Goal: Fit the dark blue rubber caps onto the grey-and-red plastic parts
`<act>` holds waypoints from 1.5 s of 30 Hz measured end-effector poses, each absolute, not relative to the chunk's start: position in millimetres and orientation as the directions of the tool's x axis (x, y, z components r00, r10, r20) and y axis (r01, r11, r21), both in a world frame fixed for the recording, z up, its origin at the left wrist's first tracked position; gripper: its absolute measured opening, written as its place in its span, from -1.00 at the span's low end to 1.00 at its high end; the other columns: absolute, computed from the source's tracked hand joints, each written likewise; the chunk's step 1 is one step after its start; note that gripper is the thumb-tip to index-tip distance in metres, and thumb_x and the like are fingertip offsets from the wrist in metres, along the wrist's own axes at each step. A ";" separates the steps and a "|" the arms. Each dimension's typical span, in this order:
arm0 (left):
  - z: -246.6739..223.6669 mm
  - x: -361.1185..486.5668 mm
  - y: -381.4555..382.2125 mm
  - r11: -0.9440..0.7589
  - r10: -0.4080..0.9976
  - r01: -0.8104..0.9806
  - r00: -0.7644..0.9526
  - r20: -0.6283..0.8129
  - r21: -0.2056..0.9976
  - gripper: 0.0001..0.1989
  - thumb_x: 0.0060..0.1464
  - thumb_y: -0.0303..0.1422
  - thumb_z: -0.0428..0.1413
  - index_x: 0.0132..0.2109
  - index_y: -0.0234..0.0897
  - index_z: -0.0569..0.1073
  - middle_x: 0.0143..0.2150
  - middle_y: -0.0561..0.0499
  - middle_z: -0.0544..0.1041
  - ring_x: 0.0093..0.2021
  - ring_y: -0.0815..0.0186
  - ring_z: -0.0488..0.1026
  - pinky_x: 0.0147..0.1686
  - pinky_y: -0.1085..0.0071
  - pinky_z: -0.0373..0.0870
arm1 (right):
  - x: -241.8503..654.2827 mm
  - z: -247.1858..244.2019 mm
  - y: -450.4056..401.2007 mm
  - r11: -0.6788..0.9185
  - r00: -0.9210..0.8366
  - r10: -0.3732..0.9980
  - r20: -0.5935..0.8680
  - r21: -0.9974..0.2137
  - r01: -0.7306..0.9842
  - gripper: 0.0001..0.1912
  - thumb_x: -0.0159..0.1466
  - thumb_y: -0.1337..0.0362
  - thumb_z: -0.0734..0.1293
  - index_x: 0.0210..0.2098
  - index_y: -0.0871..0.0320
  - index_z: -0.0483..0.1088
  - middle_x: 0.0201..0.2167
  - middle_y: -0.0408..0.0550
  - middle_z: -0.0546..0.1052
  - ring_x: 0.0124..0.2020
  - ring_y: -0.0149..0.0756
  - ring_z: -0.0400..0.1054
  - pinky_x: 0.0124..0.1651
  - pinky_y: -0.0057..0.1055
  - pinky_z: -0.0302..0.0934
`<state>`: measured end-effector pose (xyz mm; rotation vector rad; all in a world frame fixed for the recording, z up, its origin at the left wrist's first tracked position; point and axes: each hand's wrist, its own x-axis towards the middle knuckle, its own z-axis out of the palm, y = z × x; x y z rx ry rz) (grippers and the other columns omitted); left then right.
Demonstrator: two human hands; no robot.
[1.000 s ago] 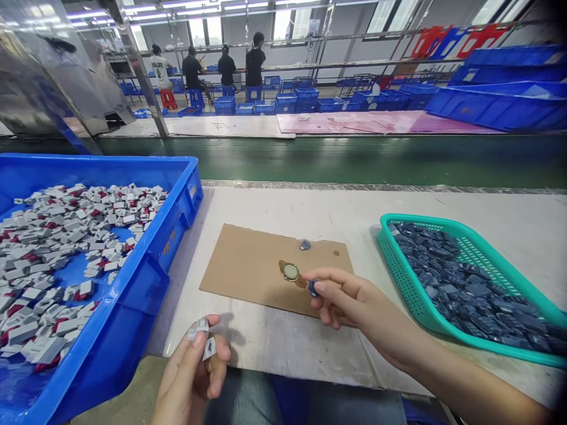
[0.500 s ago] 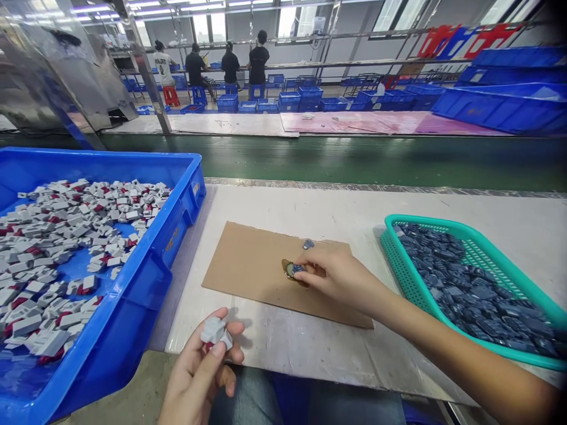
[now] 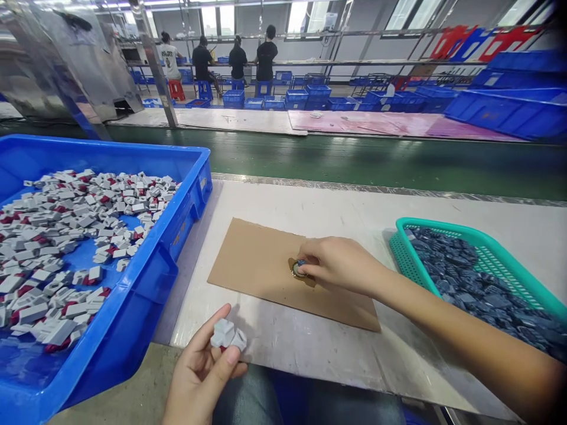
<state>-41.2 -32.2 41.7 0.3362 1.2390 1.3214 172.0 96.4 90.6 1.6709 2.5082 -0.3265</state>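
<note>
My left hand (image 3: 208, 366) is closed around a few small light-grey plastic pieces (image 3: 227, 334) with a bit of dark red beneath them, held over the table's front edge. Out over the brown cardboard sheet (image 3: 252, 254), my right hand (image 3: 328, 260) pinches a small dark-blue plastic piece (image 3: 301, 262), mostly hidden by the fingers. It is held at a small round dish-like spot (image 3: 297, 270) that looks wet, with a brown stain around it. Whether the piece touches the liquid I cannot tell.
On the left stands a large blue bin (image 3: 177, 236) of grey and dark-red pieces. A green basket (image 3: 500, 254) of dark-blue pieces is at the right. Beyond the table runs a green conveyor belt (image 3: 266, 153). Several people sit or stand far behind, among blue crates (image 3: 305, 97).
My right hand has closed in over the round spot, its fingers now covering more of the dark-blue piece. My left hand still holds the grey pieces. The view has shifted slightly.
</note>
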 end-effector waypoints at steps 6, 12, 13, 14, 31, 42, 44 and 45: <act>43.8 -34.7 -30.9 0.262 0.867 -0.578 -0.210 -0.452 0.773 -0.59 -0.56 -0.38 0.41 -0.37 -0.21 0.59 -0.52 0.01 0.59 -0.52 0.40 0.49 -0.56 0.67 0.41 | 169.1 91.9 92.7 0.392 -0.400 0.890 -0.221 -0.081 0.917 -0.90 0.15 0.28 0.27 -0.46 0.15 0.39 -0.50 -0.12 0.46 -0.46 -0.30 0.30 -0.51 -0.48 -0.13; 48.3 -27.3 -31.0 0.251 0.863 -0.580 -0.228 -0.450 0.775 -0.60 -0.52 -0.36 0.40 -0.35 -0.22 0.59 -0.50 0.00 0.60 -0.52 0.40 0.49 -0.60 0.66 0.41 | 174.2 91.0 89.2 0.348 -0.361 0.920 -0.150 -0.106 0.931 -0.86 0.17 0.25 0.26 -0.47 0.16 0.38 -0.50 -0.12 0.45 -0.48 -0.31 0.29 -0.50 -0.46 -0.06; 48.2 -26.7 -31.1 0.261 0.859 -0.585 -0.222 -0.461 0.768 -0.60 -0.52 -0.37 0.40 -0.35 -0.22 0.59 -0.50 0.00 0.60 -0.53 0.40 0.49 -0.60 0.66 0.41 | 176.6 90.4 87.3 0.344 -0.365 0.922 -0.127 -0.161 0.925 -0.87 0.18 0.25 0.25 -0.43 0.14 0.40 -0.49 -0.14 0.46 -0.47 -0.33 0.30 -0.49 -0.46 0.00; 48.0 -25.8 -31.0 0.271 0.856 -0.593 -0.213 -0.472 0.758 -0.60 -0.53 -0.37 0.40 -0.36 -0.22 0.59 -0.50 0.00 0.60 -0.53 0.40 0.49 -0.60 0.65 0.42 | 179.0 89.6 85.0 0.335 -0.368 0.925 -0.096 -0.253 0.908 -0.86 0.19 0.24 0.24 -0.38 0.13 0.41 -0.48 -0.15 0.46 -0.46 -0.35 0.31 -0.46 -0.46 0.05; 51.1 14.7 -0.4 0.305 0.914 -0.642 -0.010 -0.405 0.704 -0.65 -0.34 -0.41 0.35 -0.27 -0.27 0.54 -0.38 0.02 0.59 -0.45 0.45 0.46 -0.52 0.63 0.40 | 174.2 100.7 29.1 0.404 -0.302 0.909 0.288 -0.788 0.464 -0.83 0.09 0.25 0.41 -0.32 0.15 0.45 -0.54 -0.17 0.47 -0.52 -0.43 0.36 -0.45 -0.55 0.30; 46.0 11.7 -5.0 0.274 0.927 -0.624 -0.033 -0.375 0.731 -0.65 -0.34 -0.42 0.35 -0.28 -0.29 0.53 -0.41 0.02 0.58 -0.46 0.44 0.46 -0.52 0.62 0.38 | 166.8 96.6 22.0 0.574 -0.431 0.811 0.395 -0.676 0.461 -0.87 0.10 0.38 0.39 -0.34 0.25 0.39 -0.54 -0.17 0.44 -0.52 -0.49 0.33 -0.44 -0.61 0.24; 45.7 12.0 -5.2 0.275 0.928 -0.623 -0.026 -0.371 0.732 -0.66 -0.33 -0.43 0.34 -0.28 -0.29 0.53 -0.42 0.02 0.58 -0.48 0.45 0.45 -0.52 0.63 0.37 | 166.7 97.1 21.7 0.575 -0.439 0.810 0.388 -0.671 0.468 -0.88 0.12 0.35 0.38 -0.34 0.24 0.39 -0.53 -0.16 0.44 -0.52 -0.48 0.33 -0.45 -0.60 0.24; 45.6 12.2 -5.4 0.275 0.930 -0.623 -0.023 -0.368 0.732 -0.66 -0.32 -0.43 0.34 -0.27 -0.29 0.52 -0.42 0.02 0.58 -0.49 0.46 0.44 -0.52 0.63 0.37 | 166.8 97.1 21.4 0.577 -0.445 0.808 0.386 -0.668 0.470 -0.88 0.12 0.34 0.38 -0.34 0.23 0.38 -0.53 -0.15 0.44 -0.51 -0.48 0.33 -0.45 -0.59 0.24</act>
